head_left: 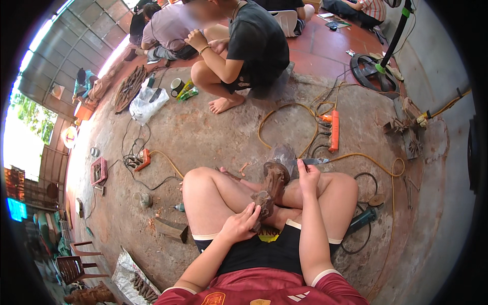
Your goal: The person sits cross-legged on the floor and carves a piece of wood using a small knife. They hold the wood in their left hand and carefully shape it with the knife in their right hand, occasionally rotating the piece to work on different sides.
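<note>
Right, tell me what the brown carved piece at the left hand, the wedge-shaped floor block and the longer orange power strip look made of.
Carved piece: probably wood, unpolished, going by its matte brown, knobbly surface. Block: likely dull, unfinished wood, from its flat brown faces, though this stays uncertain. Power strip: apparently smooth hard plastic, judging by its even colour and straight edges.

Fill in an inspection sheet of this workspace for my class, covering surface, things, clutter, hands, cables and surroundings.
Surface: stained brown concrete floor
Job's things: carved brown wooden piece; slim grey tool, type unclear
Clutter: crumpled white plastic bag, angular dark wooden block
Hands: left hand grips the carved piece; right hand pinches the tool
Cables: looped yellow cable beside long orange power strip
Surroundings: barefoot person in black shirt crouching ahead; grey wall at right
</note>
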The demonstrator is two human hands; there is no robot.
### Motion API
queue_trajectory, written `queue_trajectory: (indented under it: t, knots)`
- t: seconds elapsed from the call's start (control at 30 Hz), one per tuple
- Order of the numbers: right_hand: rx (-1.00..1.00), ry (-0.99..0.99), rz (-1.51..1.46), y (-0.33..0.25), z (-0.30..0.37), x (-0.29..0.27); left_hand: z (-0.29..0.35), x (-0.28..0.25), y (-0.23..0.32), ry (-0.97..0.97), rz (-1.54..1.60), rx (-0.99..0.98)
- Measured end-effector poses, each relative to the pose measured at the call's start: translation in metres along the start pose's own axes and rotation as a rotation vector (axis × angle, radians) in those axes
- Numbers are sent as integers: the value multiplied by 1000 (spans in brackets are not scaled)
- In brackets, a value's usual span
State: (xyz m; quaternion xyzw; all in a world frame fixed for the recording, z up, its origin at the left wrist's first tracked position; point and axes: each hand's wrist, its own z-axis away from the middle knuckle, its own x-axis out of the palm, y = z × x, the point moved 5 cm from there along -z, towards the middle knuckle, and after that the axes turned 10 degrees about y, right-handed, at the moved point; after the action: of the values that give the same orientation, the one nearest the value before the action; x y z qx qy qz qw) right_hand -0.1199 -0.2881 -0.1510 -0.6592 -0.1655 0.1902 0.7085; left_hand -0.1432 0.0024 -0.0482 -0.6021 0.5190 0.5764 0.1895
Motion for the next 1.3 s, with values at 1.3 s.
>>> queue_trajectory:
  t: [1.3]
  knots:
    - [-219, -370, 132, -23, 25, 25, -7, -3, 3, 48, 17, 24]
